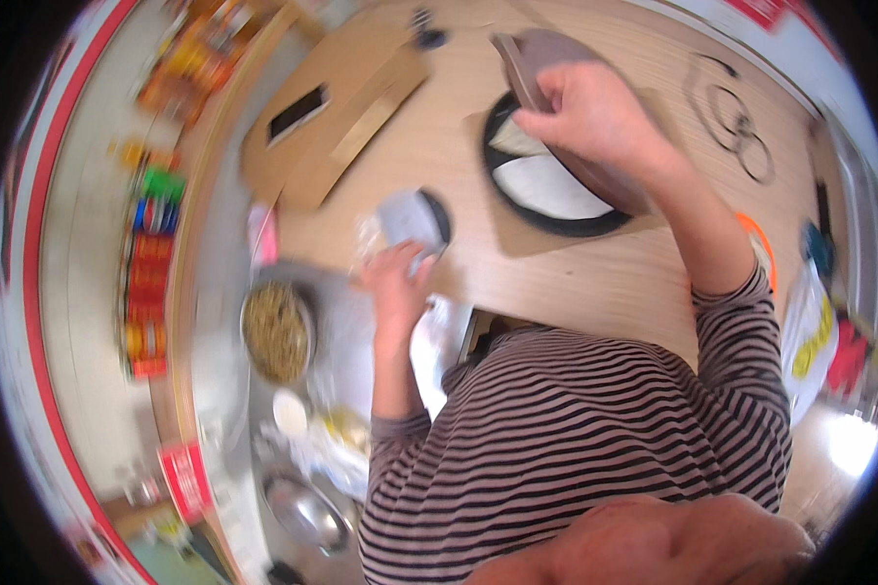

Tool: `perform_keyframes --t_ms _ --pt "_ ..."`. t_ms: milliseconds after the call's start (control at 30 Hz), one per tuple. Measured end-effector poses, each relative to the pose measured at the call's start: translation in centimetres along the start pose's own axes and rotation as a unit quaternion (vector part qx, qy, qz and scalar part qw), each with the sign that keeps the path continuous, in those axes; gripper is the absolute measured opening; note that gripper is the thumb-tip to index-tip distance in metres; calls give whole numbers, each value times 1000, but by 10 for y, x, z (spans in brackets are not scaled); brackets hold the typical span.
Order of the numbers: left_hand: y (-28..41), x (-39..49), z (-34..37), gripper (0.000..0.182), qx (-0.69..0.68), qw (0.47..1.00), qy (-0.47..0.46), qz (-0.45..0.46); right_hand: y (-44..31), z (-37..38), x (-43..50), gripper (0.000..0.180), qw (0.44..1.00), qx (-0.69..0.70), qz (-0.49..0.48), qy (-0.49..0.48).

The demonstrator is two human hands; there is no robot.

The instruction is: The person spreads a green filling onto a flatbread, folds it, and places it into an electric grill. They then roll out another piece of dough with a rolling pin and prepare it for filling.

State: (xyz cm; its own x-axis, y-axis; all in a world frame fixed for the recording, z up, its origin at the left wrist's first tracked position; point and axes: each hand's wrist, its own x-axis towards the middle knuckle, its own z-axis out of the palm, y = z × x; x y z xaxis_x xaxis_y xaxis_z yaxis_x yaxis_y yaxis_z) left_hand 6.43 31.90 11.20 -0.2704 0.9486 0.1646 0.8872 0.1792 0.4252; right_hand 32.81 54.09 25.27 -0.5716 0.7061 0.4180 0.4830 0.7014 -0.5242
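Observation:
My right hand point(593, 110) grips a brownish round lid point(556, 55) by its raised edge or handle. The lid is tilted above a round black pan point(497, 168), covering part of it. Inside the pan are a smooth white piece of what looks like dough or flatbread point(549, 186) and a second pale piece point(516, 139). My left hand point(397, 274) is at the near edge of a pale grey object point(410, 216) with a dark rounded side. Motion blur hides whether the fingers grip it. Clear crinkled plastic point(369, 238) lies beside it.
Brown cardboard point(366, 117) lies at the upper left with a dark phone-like rectangle point(298, 115) on it. A bowl of chopped food point(276, 331) stands at the left. A looped black cable point(735, 121) lies at the right. Lower left is a metal bowl point(307, 512).

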Motion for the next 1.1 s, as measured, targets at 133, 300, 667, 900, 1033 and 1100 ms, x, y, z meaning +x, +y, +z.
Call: perform_keyframes --t_ms 133,300,667,900,1033,1100 --pt "15 -64 2 25 0 998 -50 -35 -51 93 -27 31 961 -183 70 -198" --pt "20 -150 4 23 -50 992 -41 -111 -70 108 -40 37 939 -260 54 -219" --pt "-108 -356 -25 38 136 901 52 -409 -178 95 -119 29 985 -35 -142 -94" --pt "-195 -472 -82 51 313 806 -10 -502 -233 154 -179 20 958 -2 -195 -209" --pt "-208 -505 -86 54 363 807 -73 -461 -276 223 -215 18 939 49 -193 -280" --pt "-212 -510 -81 55 343 822 -34 -453 -302 265 -237 18 915 65 -190 -349"
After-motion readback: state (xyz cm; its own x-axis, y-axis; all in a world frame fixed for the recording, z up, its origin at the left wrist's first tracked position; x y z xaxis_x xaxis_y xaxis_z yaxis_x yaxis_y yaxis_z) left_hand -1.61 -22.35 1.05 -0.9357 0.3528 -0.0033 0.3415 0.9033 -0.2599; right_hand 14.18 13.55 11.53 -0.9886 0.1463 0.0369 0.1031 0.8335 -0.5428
